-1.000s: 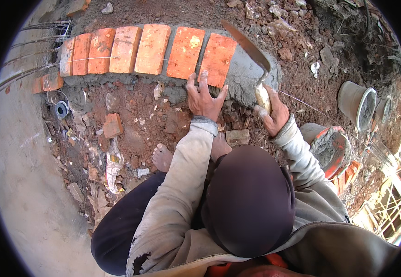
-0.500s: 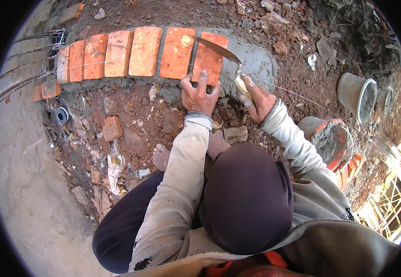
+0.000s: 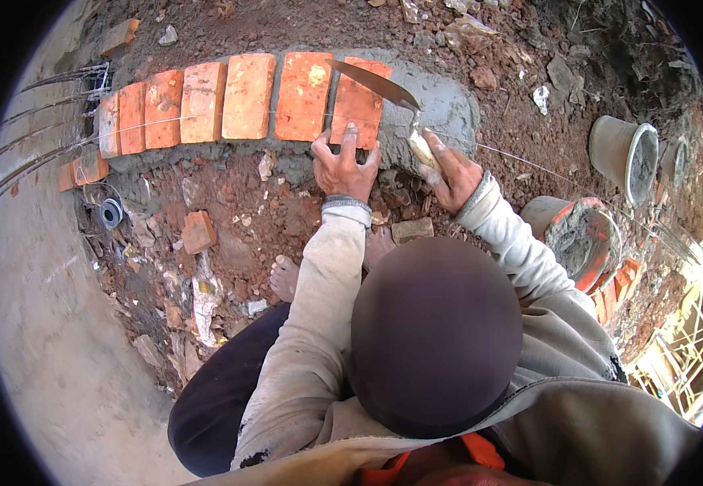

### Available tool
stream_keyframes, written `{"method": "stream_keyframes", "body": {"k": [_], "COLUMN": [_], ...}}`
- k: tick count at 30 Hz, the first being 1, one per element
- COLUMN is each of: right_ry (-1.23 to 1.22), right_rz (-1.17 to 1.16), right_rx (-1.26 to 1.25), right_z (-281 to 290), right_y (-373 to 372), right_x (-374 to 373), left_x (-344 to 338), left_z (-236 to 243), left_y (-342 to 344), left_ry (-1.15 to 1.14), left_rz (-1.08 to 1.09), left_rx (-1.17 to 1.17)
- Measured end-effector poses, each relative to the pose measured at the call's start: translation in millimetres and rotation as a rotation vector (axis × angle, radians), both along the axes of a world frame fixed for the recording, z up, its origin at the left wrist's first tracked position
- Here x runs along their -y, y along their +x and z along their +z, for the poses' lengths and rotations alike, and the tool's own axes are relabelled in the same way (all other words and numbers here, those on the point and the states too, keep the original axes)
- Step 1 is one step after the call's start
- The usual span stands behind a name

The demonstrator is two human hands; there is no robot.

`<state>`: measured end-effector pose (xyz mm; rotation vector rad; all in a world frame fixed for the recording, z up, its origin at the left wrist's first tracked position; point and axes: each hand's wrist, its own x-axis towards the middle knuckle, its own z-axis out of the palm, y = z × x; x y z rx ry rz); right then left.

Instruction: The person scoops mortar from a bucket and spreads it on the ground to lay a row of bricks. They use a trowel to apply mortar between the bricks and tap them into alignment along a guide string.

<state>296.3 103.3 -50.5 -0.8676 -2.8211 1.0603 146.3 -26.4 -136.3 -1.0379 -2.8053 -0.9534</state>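
The rectangular orange-red clay brick (image 3: 358, 105) at the right end of the curved row lies just beyond the left hand (image 3: 346, 176), whose spread fingers touch its near end; how firmly they press, I cannot tell. The fingers of the right hand (image 3: 455, 178) are closed around the pale handle of a long, rust-brown metal trowel (image 3: 374, 83). Its blade crosses over the brick, hiding a strip of its face; whether they touch is unclear. The rounded dark-purple cap (image 3: 436, 332) partly covers 1 bare foot (image 3: 377, 245).
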Motion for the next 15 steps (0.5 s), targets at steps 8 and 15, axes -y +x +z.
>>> {"method": "stream_keyframes", "body": {"k": [8,15], "right_ry": [-0.006,0.011], "right_rz": [-0.010,-0.019], "right_rx": [-0.055,-0.068], "right_z": [-2.4,2.9], "right_y": [8.1,7.8], "right_x": [0.0,3.1], "left_x": [-2.8,-3.9], "left_z": [3.4,0.9], "left_y": [1.6,1.3], "left_ry": [-0.014,-0.008], "left_rz": [0.011,0.002], "left_rx": [0.025,0.009]}}
